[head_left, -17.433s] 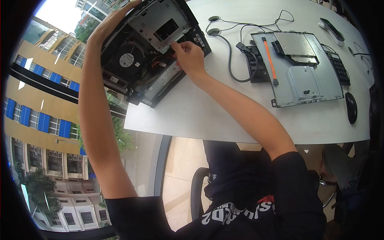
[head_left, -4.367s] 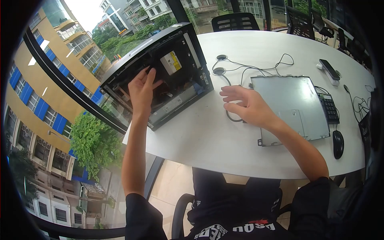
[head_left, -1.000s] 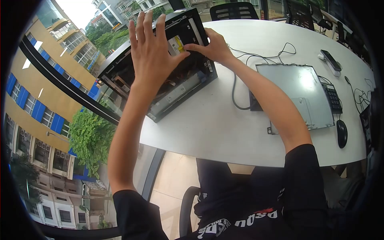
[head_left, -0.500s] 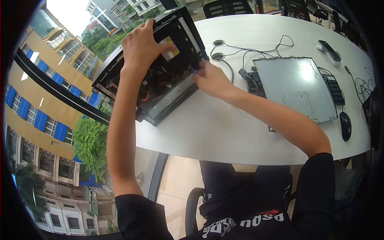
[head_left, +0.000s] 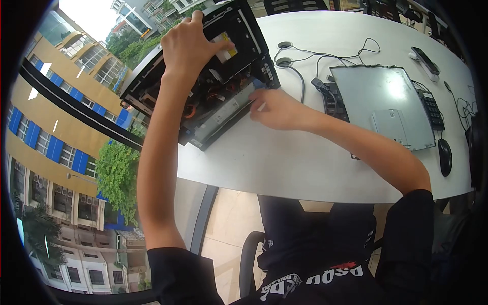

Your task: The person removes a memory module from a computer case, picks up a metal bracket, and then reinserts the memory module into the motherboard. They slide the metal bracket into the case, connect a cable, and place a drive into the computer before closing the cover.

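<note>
An opened black computer case (head_left: 239,30) stands tilted at the table's left end, its inside showing orange wires and a long grey metal part (head_left: 223,113). My left hand (head_left: 187,48) grips the case from above, fingers over the upper edge and thumb stretched inward by a yellow-and-white label (head_left: 226,47). Beside the case's lower right corner, my right hand (head_left: 274,108) has its fingers curled together; a small pale spot shows at the fingertips, too small to name. A blue part (head_left: 258,84) lies just above those fingers.
On the white table (head_left: 305,168) a grey metal side panel (head_left: 378,96) lies partly over a dark device and a keyboard (head_left: 431,109). A black mouse (head_left: 445,157), a phone-like handset (head_left: 426,60) and loose cables (head_left: 338,55) lie around it. Windows border the left side.
My right hand has moved slightly down from the case's corner, uncovering more of the blue part. My left hand keeps its grip. The whole view has shifted a little.
</note>
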Demonstrator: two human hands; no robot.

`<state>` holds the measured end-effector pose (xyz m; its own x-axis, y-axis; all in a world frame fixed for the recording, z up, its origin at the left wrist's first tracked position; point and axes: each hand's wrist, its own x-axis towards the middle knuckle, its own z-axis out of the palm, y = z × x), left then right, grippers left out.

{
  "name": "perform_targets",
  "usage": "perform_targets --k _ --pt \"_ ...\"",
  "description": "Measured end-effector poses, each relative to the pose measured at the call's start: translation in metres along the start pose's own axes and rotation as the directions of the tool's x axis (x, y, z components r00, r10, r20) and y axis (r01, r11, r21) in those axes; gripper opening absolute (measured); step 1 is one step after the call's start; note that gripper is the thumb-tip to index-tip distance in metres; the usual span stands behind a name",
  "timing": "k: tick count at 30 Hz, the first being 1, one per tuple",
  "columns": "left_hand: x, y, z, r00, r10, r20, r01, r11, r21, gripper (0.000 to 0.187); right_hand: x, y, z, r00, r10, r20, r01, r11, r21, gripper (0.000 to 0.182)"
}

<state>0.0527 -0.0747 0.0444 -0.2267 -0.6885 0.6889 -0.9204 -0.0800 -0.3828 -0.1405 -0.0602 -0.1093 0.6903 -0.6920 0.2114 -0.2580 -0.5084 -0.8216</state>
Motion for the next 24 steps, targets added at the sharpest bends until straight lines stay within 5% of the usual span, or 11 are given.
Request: perform_targets --k 5,8,13,20,24 --pt "0.000 -0.002 0.012 0.989 0.070 -0.133 -0.059 0.994 0.088 0.094 -0.062 -0.010 -0.013 0.985 -0.103 0.138 0.121 0.984 -0.134 0.038" --pt "0.000 0.002 0.003 1.000 0.004 -0.018 -0.003 0.999 0.052 0.097 -0.102 -0.014 -0.019 0.963 -0.193 0.188 0.223 0.963 -0.152 0.031" --pt "0.004 -0.018 -0.011 0.990 0.116 0.082 -0.112 0.993 -0.048 0.096 -0.141 0.009 -0.018 0.865 -0.422 0.273 0.495 0.810 -0.315 0.022" --pt "0.004 -0.030 -0.023 0.954 0.167 0.249 -0.110 0.968 -0.228 0.113 -0.160 0.021 0.005 0.752 -0.575 0.322 0.652 0.720 -0.236 0.039" --pt "0.000 -0.032 -0.020 0.963 0.191 0.193 -0.154 0.969 -0.192 0.114 -0.158 0.027 0.003 0.734 -0.577 0.358 0.668 0.710 -0.223 0.038"
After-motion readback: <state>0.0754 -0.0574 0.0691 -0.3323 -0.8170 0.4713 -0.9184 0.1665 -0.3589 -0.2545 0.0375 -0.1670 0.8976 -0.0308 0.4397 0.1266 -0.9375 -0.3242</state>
